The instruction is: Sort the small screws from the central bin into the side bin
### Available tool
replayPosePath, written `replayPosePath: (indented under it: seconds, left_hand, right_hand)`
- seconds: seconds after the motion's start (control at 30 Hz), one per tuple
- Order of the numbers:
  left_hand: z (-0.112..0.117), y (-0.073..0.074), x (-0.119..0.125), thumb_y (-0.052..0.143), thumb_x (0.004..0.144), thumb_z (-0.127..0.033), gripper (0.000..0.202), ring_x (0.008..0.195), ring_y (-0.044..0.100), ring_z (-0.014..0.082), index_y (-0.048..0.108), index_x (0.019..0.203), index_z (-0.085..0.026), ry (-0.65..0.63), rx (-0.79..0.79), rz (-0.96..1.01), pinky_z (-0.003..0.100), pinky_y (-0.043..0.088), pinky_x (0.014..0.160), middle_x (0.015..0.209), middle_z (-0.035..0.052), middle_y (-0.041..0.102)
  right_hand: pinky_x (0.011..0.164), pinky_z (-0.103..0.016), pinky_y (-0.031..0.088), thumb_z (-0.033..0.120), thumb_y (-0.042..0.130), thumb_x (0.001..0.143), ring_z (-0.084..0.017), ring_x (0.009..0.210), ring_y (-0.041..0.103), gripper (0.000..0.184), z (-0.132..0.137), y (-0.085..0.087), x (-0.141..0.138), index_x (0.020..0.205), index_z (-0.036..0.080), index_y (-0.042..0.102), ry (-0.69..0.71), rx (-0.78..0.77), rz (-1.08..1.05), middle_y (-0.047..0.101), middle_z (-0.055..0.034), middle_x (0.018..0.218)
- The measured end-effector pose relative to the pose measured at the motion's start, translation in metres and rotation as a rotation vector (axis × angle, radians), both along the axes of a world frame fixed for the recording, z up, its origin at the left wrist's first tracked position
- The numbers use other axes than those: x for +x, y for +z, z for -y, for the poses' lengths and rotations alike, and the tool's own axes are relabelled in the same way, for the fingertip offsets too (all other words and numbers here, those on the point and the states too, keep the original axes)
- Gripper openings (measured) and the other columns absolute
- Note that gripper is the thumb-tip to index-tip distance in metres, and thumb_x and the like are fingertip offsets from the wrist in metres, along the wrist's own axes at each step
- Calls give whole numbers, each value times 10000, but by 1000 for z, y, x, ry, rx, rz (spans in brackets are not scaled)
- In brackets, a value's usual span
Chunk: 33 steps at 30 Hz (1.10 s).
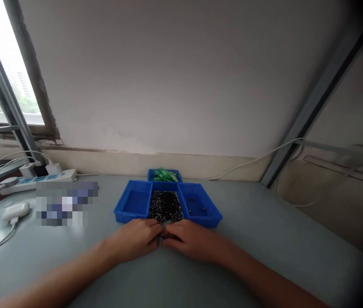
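Observation:
My left hand (144, 236) and my right hand (181, 237) meet at the front edge of the middle blue bin (165, 187). Fingers of both are closed in a pinch, with a small dark piece partly visible between them; its kind is too small to make out. Many small dark, shiny parts (166, 205) fill the middle bin. On the right, a blue bin (212, 209) has several small metallic pieces (192, 200) in it. The left blue bin (134, 202) shows a bare floor. Behind them, a smaller blue bin (151, 174) contains green plastic-like pieces (166, 174).
A white power strip (67, 175) with plugs and cables lies at the back left of the grey table (252, 256). Near it are a white charger (17, 211) and a pixelated, unrecognisable object (67, 203). The wall (181, 85) rises behind; a metal post (297, 122) stands right.

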<state>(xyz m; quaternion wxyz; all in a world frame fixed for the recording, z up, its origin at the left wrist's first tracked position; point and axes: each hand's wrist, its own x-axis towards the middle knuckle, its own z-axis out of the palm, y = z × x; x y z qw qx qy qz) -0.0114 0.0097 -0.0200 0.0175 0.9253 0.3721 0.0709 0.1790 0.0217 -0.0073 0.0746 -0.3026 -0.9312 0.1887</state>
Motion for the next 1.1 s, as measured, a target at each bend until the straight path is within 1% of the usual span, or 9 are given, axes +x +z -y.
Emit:
replayPosePath:
  seconds: [0.1, 0.27, 0.47, 0.63, 0.77, 0.87, 1.0, 1.1]
  left_hand:
    - [-1, -3, 1, 402, 849, -193, 136, 718, 578, 137, 512, 771, -179, 7, -27, 23, 216, 426, 613, 807, 6, 591]
    - [-1, -2, 0, 383, 863, -213, 171, 718, 581, 139, 511, 756, -178, 21, -31, 36, 221, 423, 626, 794, 5, 601]
    - [1, 4, -3, 387, 860, -275, 171, 664, 598, 159, 525, 806, -192, 43, -36, -10, 231, 409, 560, 734, 4, 620]
    - [1, 4, -4, 380, 859, -273, 153, 623, 602, 167, 512, 837, -199, 36, -12, -33, 236, 405, 533, 685, -2, 615]
    - [2, 7, -3, 381, 858, -261, 123, 609, 601, 165, 482, 875, -192, 35, 13, -25, 230, 408, 518, 685, -2, 610]
    - [2, 9, -3, 401, 846, -257, 97, 598, 600, 161, 472, 859, -192, 27, 0, -41, 221, 409, 508, 670, -6, 605]
    - [2, 6, -4, 408, 834, -270, 114, 600, 609, 179, 486, 865, -193, 38, -7, -80, 231, 415, 505, 666, 8, 614]
    - [2, 4, -4, 379, 844, -262, 139, 594, 608, 183, 500, 863, -195, 13, -4, -94, 242, 421, 506, 671, 14, 619]
  right_hand:
    - [626, -219, 370, 253, 345, 887, -134, 700, 554, 255, -1, -3, 0, 774, 149, 548, 1, 56, 9, 610, -43, 771]
    - [583, -220, 351, 249, 377, 866, -131, 660, 542, 190, -3, -5, 0, 773, 156, 515, -44, 109, 37, 595, -32, 739]
    - [569, -216, 345, 249, 412, 843, -130, 657, 538, 137, -2, -2, 3, 789, 163, 504, -94, 52, 38, 596, -30, 747]
    - [558, -213, 342, 239, 445, 823, -134, 654, 543, 95, -1, -2, 2, 803, 166, 502, -129, 42, 52, 593, -29, 739]
    - [564, -219, 339, 251, 436, 836, -138, 666, 546, 112, -1, -5, 1, 786, 170, 496, -99, 83, 47, 602, -28, 754]
    - [573, -228, 336, 249, 425, 846, -147, 686, 556, 120, -1, -7, 0, 790, 173, 499, -92, 105, 56, 612, -30, 774]
    - [573, -231, 332, 235, 393, 863, -154, 693, 565, 144, 1, -5, 0, 803, 167, 505, -113, 119, 76, 614, -38, 771]
    - [565, -234, 325, 227, 364, 879, -151, 672, 562, 169, 2, -3, -1, 811, 165, 506, -112, 150, 91, 611, -36, 751]
